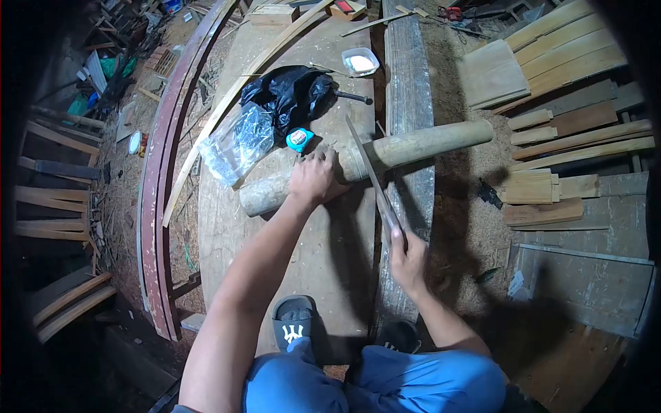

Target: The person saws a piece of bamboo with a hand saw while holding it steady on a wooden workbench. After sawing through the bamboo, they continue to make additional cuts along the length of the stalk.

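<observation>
A thick round pole (434, 142), which looks like bamboo, lies slantwise across the plank bench (289, 272). My left hand (312, 177) presses down on its left part from above, fingers curled over the far side. In my right hand (409, 259) is the handle of a handsaw, closed in the fingers. The long narrow saw blade (368, 167) points away from me and crosses over the middle of the pole, just right of my left hand. Just beyond the left hand sits a blue tape measure (297, 140).
Beyond the pole lie a black plastic bag (286, 96), a clear plastic bag (244, 144) and a white tub (360, 62). A long curved wooden strip (206, 124) runs along the left side. Wooden boards (492, 74) are stacked at the right. My sandalled foot (294, 322) rests on the bench.
</observation>
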The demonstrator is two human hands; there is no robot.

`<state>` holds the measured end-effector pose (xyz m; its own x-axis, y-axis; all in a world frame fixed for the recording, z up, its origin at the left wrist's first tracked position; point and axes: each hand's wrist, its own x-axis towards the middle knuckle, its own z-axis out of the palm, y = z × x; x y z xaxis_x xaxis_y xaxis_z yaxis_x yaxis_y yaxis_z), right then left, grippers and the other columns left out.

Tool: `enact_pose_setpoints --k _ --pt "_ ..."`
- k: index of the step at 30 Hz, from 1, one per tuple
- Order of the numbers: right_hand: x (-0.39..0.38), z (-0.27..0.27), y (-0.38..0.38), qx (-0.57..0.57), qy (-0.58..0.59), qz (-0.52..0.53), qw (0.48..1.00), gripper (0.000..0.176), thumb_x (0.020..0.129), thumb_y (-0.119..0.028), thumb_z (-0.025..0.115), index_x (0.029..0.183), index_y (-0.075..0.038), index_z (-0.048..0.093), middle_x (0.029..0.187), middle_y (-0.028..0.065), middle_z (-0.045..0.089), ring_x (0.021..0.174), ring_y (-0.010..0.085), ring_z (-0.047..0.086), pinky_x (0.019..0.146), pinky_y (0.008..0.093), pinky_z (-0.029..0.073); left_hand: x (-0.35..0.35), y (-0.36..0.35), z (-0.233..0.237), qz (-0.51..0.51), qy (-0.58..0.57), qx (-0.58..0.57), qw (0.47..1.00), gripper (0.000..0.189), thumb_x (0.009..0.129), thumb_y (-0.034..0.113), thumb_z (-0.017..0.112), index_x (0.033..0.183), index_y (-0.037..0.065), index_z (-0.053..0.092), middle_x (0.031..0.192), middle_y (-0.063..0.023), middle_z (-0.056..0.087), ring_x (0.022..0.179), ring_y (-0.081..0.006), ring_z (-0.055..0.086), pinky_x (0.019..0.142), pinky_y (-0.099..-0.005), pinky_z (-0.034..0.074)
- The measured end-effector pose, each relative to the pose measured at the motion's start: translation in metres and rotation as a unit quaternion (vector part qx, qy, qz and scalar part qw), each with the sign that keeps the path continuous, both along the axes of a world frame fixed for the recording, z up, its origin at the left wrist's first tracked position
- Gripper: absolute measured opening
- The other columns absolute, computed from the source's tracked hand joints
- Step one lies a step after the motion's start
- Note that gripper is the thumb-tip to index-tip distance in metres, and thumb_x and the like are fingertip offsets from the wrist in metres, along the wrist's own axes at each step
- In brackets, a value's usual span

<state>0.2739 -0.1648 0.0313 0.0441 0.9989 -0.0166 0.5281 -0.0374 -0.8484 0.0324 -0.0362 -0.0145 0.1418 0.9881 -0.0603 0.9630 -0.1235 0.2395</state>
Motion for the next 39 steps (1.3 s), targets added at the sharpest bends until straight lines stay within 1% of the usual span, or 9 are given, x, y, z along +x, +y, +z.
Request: enact_pose_setpoints --k 9,11,14,17,23,27,30,32,39 --pt "0.002 0.011 0.016 -0.009 -0.013 -0.014 1.000 0.046 0.102 -0.029 0.060 0.069 0.003 0.057 0.054 0.0186 0.050 0.048 0.0308 0.050 0.051 0.0461 0.036 0.004 0.004 0.015 0.040 -0.003 -0.023 0.999 0.083 0.073 0.061 0.083 0.128 0.004 0.056 0.118 -0.0235 0.070 0.109 -0.0382 0.069 0.093 -0.0471 0.056" --pt "0.006 0.005 0.031 0.019 -0.021 0.006 1.000 0.047 0.104 -0.026 0.059 0.067 0.003 0.055 0.052 0.0074 0.047 0.051 0.0120 0.044 0.050 0.0378 0.033 0.006 0.002 0.009 0.044 -0.008 -0.002 0.999 0.084 0.074 0.061 0.082 0.129 0.004 0.056 0.117 -0.0239 0.070 0.108 -0.0384 0.070 0.092 -0.0466 0.057" --pt "0.014 0.023 0.068 -0.074 0.040 0.020 0.996 0.053 0.105 -0.034 0.059 0.062 -0.003 0.056 0.052 -0.0003 0.052 0.049 0.0092 0.050 0.048 0.0330 0.037 0.007 0.002 0.011 0.043 -0.009 -0.024 0.999 0.083 0.075 0.061 0.081 0.128 0.003 0.057 0.117 -0.0221 0.070 0.110 -0.0365 0.068 0.093 -0.0468 0.056" --pt "0.015 0.052 0.071 -0.091 0.072 0.054 0.992 0.041 0.104 -0.028 0.063 0.071 -0.004 0.061 0.058 -0.0042 0.050 0.050 0.0055 0.046 0.047 0.0278 0.034 0.008 0.000 0.009 0.043 -0.004 -0.002 0.999 0.082 0.075 0.062 0.081 0.127 0.003 0.057 0.114 -0.0226 0.070 0.108 -0.0369 0.069 0.091 -0.0474 0.056" --pt "0.016 0.043 0.029 -0.032 0.185 0.047 0.981 0.032 0.103 -0.022 0.065 0.077 -0.004 0.062 0.064 -0.0058 0.052 0.058 0.0017 0.044 0.051 0.0234 0.032 -0.004 -0.003 0.013 0.015 -0.026 -0.035 0.999 0.085 0.075 0.063 0.080 0.130 0.003 0.056 0.114 -0.0219 0.071 0.105 -0.0384 0.070 0.090 -0.0486 0.056" --pt "0.033 0.032 0.014 -0.024 0.133 0.042 0.990 0.031 0.102 -0.020 0.065 0.076 -0.004 0.061 0.064 -0.0063 0.052 0.057 0.0019 0.043 0.051 0.0244 0.031 -0.019 -0.011 0.023 -0.018 0.003 -0.101 0.995 0.085 0.073 0.063 0.082 0.132 0.006 0.058 0.116 -0.0197 0.071 0.109 -0.0369 0.069 0.093 -0.0477 0.055" --pt "0.036 0.028 0.001 -0.032 0.145 0.018 0.989 0.043 0.099 -0.028 0.070 0.067 -0.002 0.054 0.059 -0.0050 0.042 0.058 0.0051 0.036 0.051 0.0313 0.027 -0.031 -0.027 0.009 -0.099 0.033 -0.053 0.993 0.085 0.071 0.063 0.083 0.133 0.010 0.060 0.119 -0.0168 0.070 0.111 -0.0353 0.068 0.094 -0.0461 0.055" --pt "0.042 0.021 -0.007 -0.031 0.125 0.035 0.991 0.039 0.100 -0.024 0.067 0.069 -0.004 0.056 0.060 -0.0051 0.046 0.057 0.0040 0.040 0.051 0.0287 0.029 -0.035 -0.040 -0.001 -0.159 0.005 0.017 0.987 0.088 0.070 0.063 0.083 0.137 0.011 0.058 0.125 -0.0136 0.068 0.117 -0.0332 0.065 0.099 -0.0455 0.053" --pt "0.052 0.012 -0.032 -0.022 0.086 0.067 0.994 0.037 0.101 -0.021 0.065 0.069 -0.004 0.057 0.060 -0.0044 0.050 0.056 0.0031 0.043 0.050 0.0265 0.031 -0.040 -0.057 0.022 -0.118 0.016 -0.037 0.992 0.093 0.069 0.063 0.084 0.143 0.015 0.055 0.133 -0.0110 0.063 0.127 -0.0310 0.059 0.105 -0.0464 0.049"
